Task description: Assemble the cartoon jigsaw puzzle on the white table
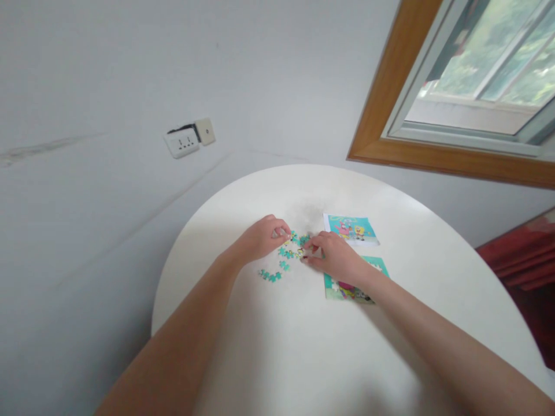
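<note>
Loose teal and yellow puzzle pieces (pixel 273 276) lie scattered on the white table. My left hand (pixel 266 236) is at the upper left of the pieces, thumb and fingers pinched together; whatever is between them is too small to make out. On the right side of the pile, my right hand (pixel 332 254) has its fingers curled and apart over the pieces, touching some at its fingertips. A partly filled puzzle board (pixel 338 293) lies under my right wrist, which hides its middle. Above it is a picture sheet (pixel 368 236) with cartoon figures, lying flat.
The round white table (pixel 277 352) stands against a pale wall. A wall socket (pixel 184 143) is at the upper left. A wood-framed window (pixel 373 141) fills the upper right, and red fabric (pixel 520 260) hangs beyond the table's right edge.
</note>
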Motion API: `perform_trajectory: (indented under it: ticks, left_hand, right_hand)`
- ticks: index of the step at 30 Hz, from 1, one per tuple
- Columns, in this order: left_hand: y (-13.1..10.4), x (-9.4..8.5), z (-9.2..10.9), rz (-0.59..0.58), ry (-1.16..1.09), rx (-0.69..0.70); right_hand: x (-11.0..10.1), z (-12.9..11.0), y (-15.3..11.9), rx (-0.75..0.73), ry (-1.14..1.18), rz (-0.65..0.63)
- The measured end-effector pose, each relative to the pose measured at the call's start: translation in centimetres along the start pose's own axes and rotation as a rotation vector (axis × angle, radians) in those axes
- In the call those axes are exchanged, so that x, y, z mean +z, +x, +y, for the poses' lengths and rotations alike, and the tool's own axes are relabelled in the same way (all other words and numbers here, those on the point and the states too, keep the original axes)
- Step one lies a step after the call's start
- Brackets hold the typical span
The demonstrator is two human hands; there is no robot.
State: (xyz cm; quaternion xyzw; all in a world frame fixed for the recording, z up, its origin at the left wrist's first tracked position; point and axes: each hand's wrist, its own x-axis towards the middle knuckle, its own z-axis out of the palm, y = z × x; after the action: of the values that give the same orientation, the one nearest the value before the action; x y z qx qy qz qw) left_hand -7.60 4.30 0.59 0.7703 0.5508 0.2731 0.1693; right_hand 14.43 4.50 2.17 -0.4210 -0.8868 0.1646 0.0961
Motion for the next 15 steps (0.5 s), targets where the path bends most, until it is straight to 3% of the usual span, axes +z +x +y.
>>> perform_trajectory:
  ticks: [7,15]
  left_hand:
    - [0.1,0.2,0.0,0.003,0.016,-0.009]
    - [0.0,0.5,0.1,-0.019,0.012,0.035]
  right_hand:
    - [0.1,-1.0,0.8,0.049,-0.136,-0.021]
    - [-0.8,-0.8,-0.8,0.030,-0.129,-0.091]
